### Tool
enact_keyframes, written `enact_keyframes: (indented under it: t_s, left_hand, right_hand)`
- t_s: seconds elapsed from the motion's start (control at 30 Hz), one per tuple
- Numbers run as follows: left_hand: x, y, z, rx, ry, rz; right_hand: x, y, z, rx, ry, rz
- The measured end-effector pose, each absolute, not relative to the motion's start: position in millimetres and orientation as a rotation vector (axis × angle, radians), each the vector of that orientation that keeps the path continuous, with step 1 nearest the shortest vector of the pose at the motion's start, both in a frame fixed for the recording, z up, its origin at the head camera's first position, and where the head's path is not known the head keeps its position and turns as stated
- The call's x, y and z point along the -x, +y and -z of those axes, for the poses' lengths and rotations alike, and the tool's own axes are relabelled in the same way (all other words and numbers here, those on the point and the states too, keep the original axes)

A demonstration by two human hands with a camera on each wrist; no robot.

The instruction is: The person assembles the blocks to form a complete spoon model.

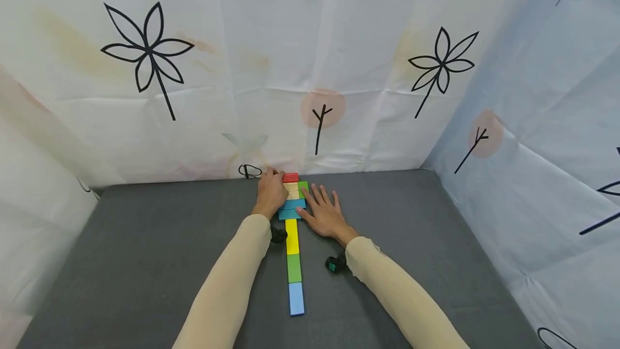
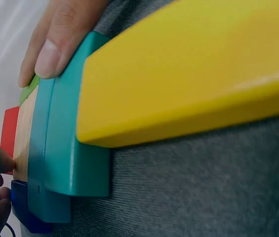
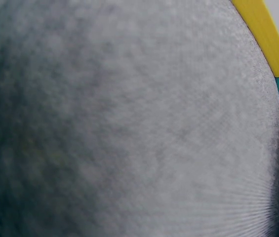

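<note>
A flat line of coloured blocks runs along the grey surface. My left hand [image 1: 271, 194] is at the far left end of it, fingers curled about a dark blue block [image 2: 28, 210], one fingertip against the pale wooden blocks [image 1: 293, 192]. In the head view that hand hides the dark blue block. My right hand [image 1: 325, 215] lies at the other side with fingers spread. Its thumb rests by the two teal-blue blocks [image 1: 291, 204] and its index fingertip reaches the green block [image 1: 303, 187]. A red block [image 1: 290, 177] sits at the far end.
Nearer me, a yellow block [image 1: 293, 237], a second green block [image 1: 294, 268] and a light blue block [image 1: 296, 299] continue the line. The grey surface [image 1: 160, 263] ends at a white printed cloth wall [image 1: 271, 69]. Another cloth wall [image 1: 547, 176] stands on the right.
</note>
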State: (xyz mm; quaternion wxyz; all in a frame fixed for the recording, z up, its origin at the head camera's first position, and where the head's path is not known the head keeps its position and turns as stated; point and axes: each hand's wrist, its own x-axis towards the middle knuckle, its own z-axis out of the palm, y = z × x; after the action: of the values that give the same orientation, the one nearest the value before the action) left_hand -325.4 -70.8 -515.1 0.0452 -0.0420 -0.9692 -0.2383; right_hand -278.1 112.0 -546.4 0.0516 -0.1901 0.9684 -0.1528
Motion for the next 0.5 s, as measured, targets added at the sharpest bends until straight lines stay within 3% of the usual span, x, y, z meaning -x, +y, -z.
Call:
enact_keyframes:
  t_s: [0.5]
  left_hand:
    - [315.5,-70.2,517.4,0.274,-3.004,0.477]
  right_hand:
    - [277.9,111.6,547.5,0.592,2.957,0.473]
